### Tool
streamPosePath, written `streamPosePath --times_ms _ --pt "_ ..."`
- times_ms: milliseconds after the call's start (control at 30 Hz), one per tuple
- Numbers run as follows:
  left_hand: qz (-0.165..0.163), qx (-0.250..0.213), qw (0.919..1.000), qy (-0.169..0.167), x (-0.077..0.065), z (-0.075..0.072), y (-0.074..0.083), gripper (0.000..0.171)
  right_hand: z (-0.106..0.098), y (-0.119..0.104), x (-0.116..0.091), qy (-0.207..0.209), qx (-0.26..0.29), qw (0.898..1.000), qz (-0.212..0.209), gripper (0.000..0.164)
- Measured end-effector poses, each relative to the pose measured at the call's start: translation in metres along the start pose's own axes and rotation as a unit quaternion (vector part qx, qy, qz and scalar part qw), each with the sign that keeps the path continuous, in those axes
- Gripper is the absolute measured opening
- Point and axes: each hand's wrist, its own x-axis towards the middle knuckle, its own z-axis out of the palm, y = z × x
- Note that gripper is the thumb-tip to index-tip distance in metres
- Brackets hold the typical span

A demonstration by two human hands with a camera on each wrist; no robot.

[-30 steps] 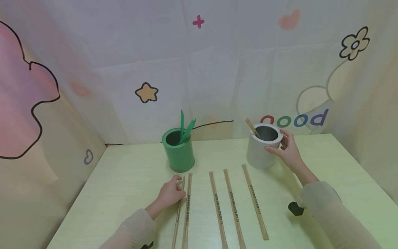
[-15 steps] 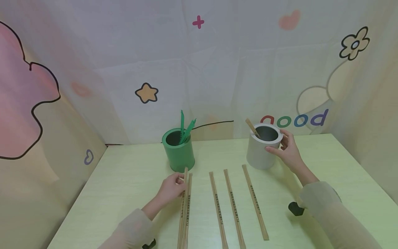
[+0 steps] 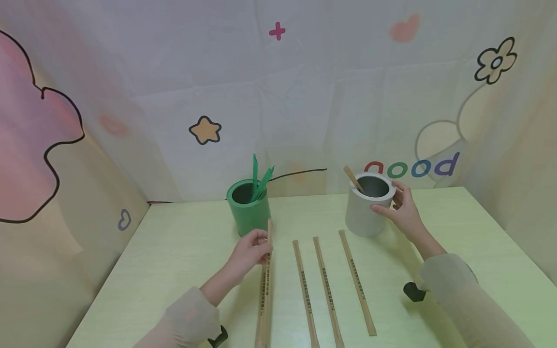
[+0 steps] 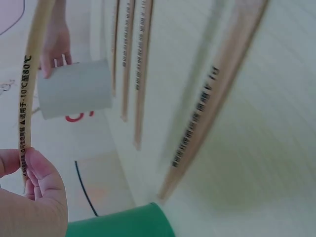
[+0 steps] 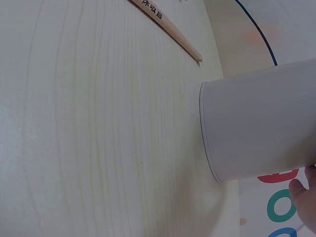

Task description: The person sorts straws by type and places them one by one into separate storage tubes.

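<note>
My left hand pinches a brown paper-wrapped straw between thumb and fingers, its far end raised in front of the green round container. Close under it, another wrapped straw with black print lies on the table. At the right, my right hand holds the white round container by its right side, thumb near the front and fingers at the rim. One brown wrapped straw leans inside that container. Only a few fingertips of this hand show in the right wrist view.
Three wrapped straws lie apart on the pale table: a left one, a middle one and a right one. Two green sticks stand in the green container. A printed cloth hangs right behind the table.
My left hand has lifted the leftmost straw and moved it to the right and away from me, over the straw beside it. My right hand and the white container have not moved.
</note>
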Motion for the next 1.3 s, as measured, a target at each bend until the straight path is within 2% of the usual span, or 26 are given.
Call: streamPosePath --times_ms 167,433,767,867,967,1133,1300 --pt "0.027 0.003 0.9992 -0.03 -0.003 0.006 0.02 0.028 0.0 -0.001 0.001 0.001 0.0 1.0 0.001 0.088" --pt "0.076 0.017 0.9947 -0.067 -0.003 0.019 0.064 0.026 0.0 0.0 0.001 0.003 -0.002 1.0 0.002 0.088" --pt "0.138 0.034 0.9863 -0.083 0.007 0.035 0.106 0.018 0.0 0.0 0.0 0.004 -0.001 1.0 0.002 0.089" --pt "0.164 0.022 0.9835 -0.074 0.011 0.038 0.119 0.017 0.0 0.0 0.0 0.004 -0.002 1.0 0.005 0.089" --pt "0.189 0.007 0.981 -0.044 0.017 0.041 0.13 0.016 -0.001 0.001 0.0 0.005 -0.002 1.0 0.006 0.09" --pt "0.192 -0.032 0.9808 0.008 0.028 0.045 0.143 0.017 -0.001 0.001 0.0 0.006 -0.001 1.0 0.004 0.089" --pt "0.196 -0.06 0.9781 0.036 0.038 0.047 0.155 0.021 -0.001 0.001 0.001 0.005 0.0 1.0 0.003 0.089"
